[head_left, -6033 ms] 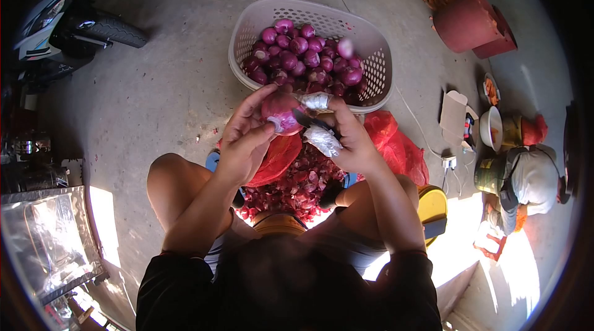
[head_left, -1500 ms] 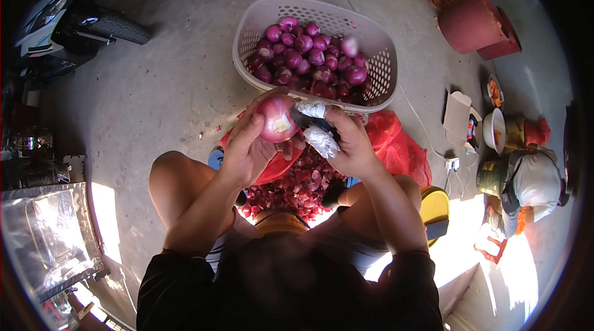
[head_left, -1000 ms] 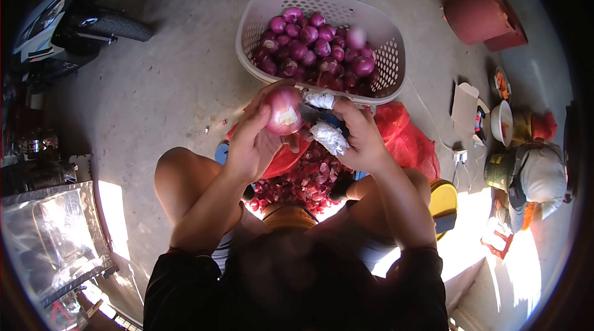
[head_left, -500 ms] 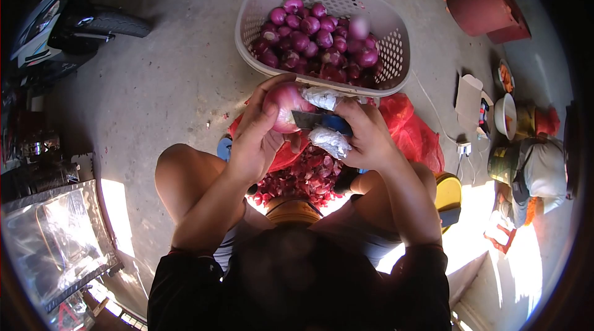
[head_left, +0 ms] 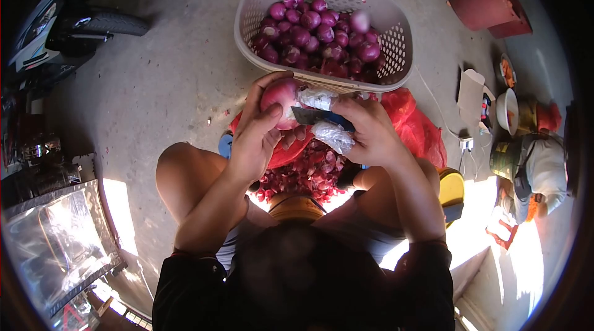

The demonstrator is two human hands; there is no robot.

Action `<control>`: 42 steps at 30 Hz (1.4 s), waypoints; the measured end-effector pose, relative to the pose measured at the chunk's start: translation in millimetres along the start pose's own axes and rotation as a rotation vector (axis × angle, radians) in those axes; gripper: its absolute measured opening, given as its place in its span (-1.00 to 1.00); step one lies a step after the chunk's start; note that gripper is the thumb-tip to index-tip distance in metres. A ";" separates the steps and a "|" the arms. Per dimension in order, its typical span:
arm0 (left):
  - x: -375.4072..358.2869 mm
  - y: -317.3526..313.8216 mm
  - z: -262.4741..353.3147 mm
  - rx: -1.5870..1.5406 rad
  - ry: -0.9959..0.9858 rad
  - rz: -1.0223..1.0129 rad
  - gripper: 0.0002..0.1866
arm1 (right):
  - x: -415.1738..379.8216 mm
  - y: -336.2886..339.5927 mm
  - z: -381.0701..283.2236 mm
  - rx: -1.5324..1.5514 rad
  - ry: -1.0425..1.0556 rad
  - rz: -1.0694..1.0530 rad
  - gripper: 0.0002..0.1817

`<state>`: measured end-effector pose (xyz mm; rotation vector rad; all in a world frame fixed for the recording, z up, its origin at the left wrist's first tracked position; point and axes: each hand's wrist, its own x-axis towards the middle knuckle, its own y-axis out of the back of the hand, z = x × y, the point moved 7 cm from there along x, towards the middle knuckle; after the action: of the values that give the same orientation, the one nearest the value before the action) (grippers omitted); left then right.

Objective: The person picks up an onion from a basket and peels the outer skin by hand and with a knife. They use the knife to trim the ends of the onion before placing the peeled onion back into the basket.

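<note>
A red onion [head_left: 279, 100] is held in my left hand [head_left: 255, 136], fingers curled around its left side. My right hand [head_left: 371, 130] grips a small knife [head_left: 312, 118] with a dark blue handle; its blade touches or nearly touches the onion's right side. Silvery wrapping [head_left: 333, 137] covers fingers of my right hand. Beyond my hands stands a pale perforated basket [head_left: 247, 18] holding many purple onions [head_left: 300, 36]. Below my hands lies a heap of red onion peels [head_left: 306, 173], beside a red mesh bag [head_left: 413, 126].
A motorcycle wheel [head_left: 111, 22] shows at upper left. On the right are a red container [head_left: 479, 0], a white bowl [head_left: 507, 111], an open cardboard box [head_left: 471, 92], a power socket with cables [head_left: 466, 143], and another person [head_left: 541, 164] bending. A yellow round object [head_left: 451, 188] lies near my right knee.
Both hands stay around the onion and knife, with only slight shifts. The blade sits slightly differently against the onion, and the whole view has moved a little.
</note>
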<state>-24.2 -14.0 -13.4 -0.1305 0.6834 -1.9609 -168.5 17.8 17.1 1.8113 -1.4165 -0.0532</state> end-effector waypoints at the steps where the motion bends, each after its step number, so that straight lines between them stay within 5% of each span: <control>1: -0.2 0.8 0.2 0.000 0.003 -0.003 -0.39 | -0.8 0.6 -0.4 0.017 0.016 -0.004 -0.35; 26: -2.6 0.5 1.9 -0.215 -0.059 -0.154 -0.46 | 3.1 -17.4 2.4 0.148 -0.030 0.121 -0.41; 32: -4.8 1.6 3.4 -0.070 -0.123 0.032 -0.39 | 2.8 -17.7 7.6 0.176 -0.071 0.136 -0.36; 42: -2.7 -6.0 2.6 -0.121 -0.117 -0.070 -0.42 | 5.3 -6.8 3.3 0.101 -0.073 0.053 -0.35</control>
<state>-26.7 -10.8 -7.5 -0.3447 0.7294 -1.9616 -162.9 11.8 13.0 1.8693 -1.5416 -0.0210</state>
